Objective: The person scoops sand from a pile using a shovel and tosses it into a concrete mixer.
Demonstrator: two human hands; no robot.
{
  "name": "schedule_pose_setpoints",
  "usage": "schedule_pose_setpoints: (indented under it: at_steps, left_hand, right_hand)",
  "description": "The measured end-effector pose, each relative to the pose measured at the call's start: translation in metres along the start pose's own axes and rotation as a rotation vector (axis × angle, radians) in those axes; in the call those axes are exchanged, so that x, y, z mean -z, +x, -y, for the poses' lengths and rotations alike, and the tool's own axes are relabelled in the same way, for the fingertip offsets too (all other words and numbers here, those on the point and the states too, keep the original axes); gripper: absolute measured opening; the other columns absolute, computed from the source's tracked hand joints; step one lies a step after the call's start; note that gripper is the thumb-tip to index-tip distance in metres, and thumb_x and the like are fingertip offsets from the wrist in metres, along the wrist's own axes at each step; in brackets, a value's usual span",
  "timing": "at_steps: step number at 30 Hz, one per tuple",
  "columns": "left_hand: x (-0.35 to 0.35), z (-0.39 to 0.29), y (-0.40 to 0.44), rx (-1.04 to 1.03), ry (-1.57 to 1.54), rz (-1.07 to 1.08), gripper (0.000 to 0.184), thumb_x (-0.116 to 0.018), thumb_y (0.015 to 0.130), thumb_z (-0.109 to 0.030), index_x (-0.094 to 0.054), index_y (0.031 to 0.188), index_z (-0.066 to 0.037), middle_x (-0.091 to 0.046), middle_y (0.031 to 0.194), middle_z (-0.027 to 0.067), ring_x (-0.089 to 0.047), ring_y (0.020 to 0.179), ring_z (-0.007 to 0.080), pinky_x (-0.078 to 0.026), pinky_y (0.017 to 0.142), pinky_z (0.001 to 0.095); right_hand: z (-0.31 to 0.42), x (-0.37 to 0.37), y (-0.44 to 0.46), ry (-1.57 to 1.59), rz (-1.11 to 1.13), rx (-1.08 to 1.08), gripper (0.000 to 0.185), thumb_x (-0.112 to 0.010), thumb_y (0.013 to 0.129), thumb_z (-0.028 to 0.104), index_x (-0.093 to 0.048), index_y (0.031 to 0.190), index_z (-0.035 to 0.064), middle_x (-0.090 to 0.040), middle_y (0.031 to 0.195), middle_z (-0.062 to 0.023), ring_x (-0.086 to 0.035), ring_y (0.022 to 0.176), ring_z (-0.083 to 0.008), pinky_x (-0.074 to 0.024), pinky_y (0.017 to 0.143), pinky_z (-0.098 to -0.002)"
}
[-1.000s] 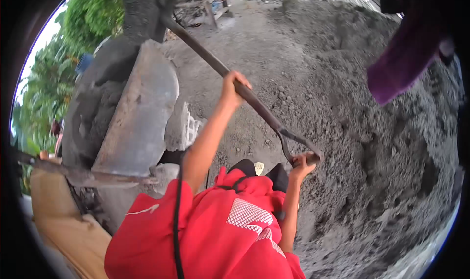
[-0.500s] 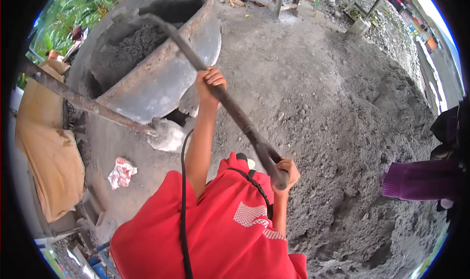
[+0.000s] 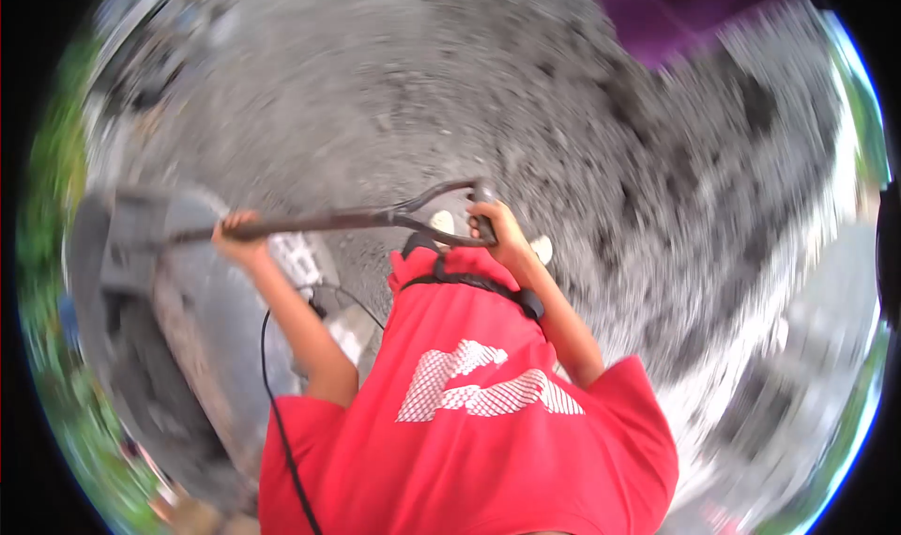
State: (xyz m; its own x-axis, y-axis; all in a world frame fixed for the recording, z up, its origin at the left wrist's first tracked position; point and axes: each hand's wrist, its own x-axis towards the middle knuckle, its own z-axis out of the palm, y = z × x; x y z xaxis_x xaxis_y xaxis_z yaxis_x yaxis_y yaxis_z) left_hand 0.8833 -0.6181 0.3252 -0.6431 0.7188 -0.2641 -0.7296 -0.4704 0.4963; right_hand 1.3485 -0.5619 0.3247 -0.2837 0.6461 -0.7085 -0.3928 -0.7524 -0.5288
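A shovel (image 3: 328, 221) lies almost level across my front, with its blade end pointing left. My left hand (image 3: 241, 237) is wrapped round its shaft near the blade. My right hand (image 3: 497, 229) is closed on the crossbar of its forked D-shaped handle. The blurred blade (image 3: 136, 230) overlaps the far end of a big grey metal drum (image 3: 211, 319) in this view. Whether the blade touches the drum, or carries anything, I cannot tell.
Loose grey sand or gravel (image 3: 563, 150) covers the ground ahead and to the right. Another person's purple sleeve (image 3: 676, 14) shows at the upper right. A black cord (image 3: 267, 366) hangs along my left side. Much of the scene is smeared by motion.
My view has swung right, so the drum now sits at lower left and the purple sleeve at the top. The shovel went from slanted over the drum to nearly level; both hands kept hold.
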Motion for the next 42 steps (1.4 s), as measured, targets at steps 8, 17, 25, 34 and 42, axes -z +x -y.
schedule_pose_setpoints:
  at_steps: [8, 17, 25, 34, 42]
  left_hand:
    - [0.022, 0.168, -0.004, 0.42, 0.25, -0.385, 0.025, -0.056, 0.073, -0.018, -0.038, 0.055, -0.016, -0.044, 0.052, -0.0021, -0.047, 0.05, 0.0158, -0.043, 0.056, 0.0321]
    - [0.034, 0.379, -0.104, 1.331, 0.577, -0.188, 0.014, -0.051, 0.062, -0.014, -0.04, 0.054, -0.016, -0.046, 0.053, -0.0019, -0.048, 0.052, 0.0169, -0.046, 0.061, 0.0348]
    - [-0.103, 0.508, -0.256, 1.777, 0.821, 0.184, 0.02, -0.051, 0.072, -0.016, -0.04, 0.055, -0.014, -0.044, 0.051, 0.0001, -0.044, 0.048, 0.0169, -0.045, 0.053, 0.0358]
    - [-0.312, 0.592, -0.377, 2.046, 0.54, 0.81, 0.02, -0.049, 0.08, -0.021, -0.051, 0.087, -0.003, -0.055, 0.073, 0.0072, -0.053, 0.066, 0.0204, -0.047, 0.068, 0.0358]
    - [-0.282, 0.495, -0.311, 1.545, 0.883, 0.881, 0.055, -0.044, 0.084, -0.038, -0.037, 0.127, -0.005, -0.049, 0.118, 0.0084, -0.052, 0.109, 0.0249, -0.04, 0.084, 0.0389]
  right_hand:
    - [0.013, 0.064, -0.077, -0.171, -0.371, 0.337, 0.071, -0.058, 0.068, 0.002, -0.038, 0.134, 0.0165, -0.059, 0.094, -0.0111, -0.058, 0.057, -0.0168, -0.0502, 0.055, -0.0278]
    - [0.033, 0.052, -0.3, -0.954, -0.694, 0.605, 0.017, -0.049, 0.07, 0.011, -0.064, 0.071, 0.0019, -0.063, 0.071, -0.0112, -0.058, 0.063, -0.0275, -0.0464, 0.061, -0.0364]
    - [-0.015, -0.008, -0.411, -1.193, -1.101, 0.86, 0.019, -0.055, 0.067, 0.022, -0.05, 0.061, 0.005, -0.048, 0.056, -0.0089, -0.05, 0.05, -0.0283, -0.0374, 0.048, -0.0397]
    - [0.038, -0.054, -0.399, -1.559, -1.387, 1.002, 0.019, -0.063, 0.06, 0.012, -0.059, 0.078, 0.0084, -0.053, 0.064, 0.0006, -0.052, 0.053, -0.0147, -0.0396, 0.048, -0.027]
    - [0.203, 0.179, -0.192, -1.506, -1.529, 0.836, 0.01, -0.06, 0.072, 0.015, -0.057, 0.08, 0.0096, -0.064, 0.072, -0.0056, -0.065, 0.062, -0.0259, -0.0509, 0.054, -0.0374]
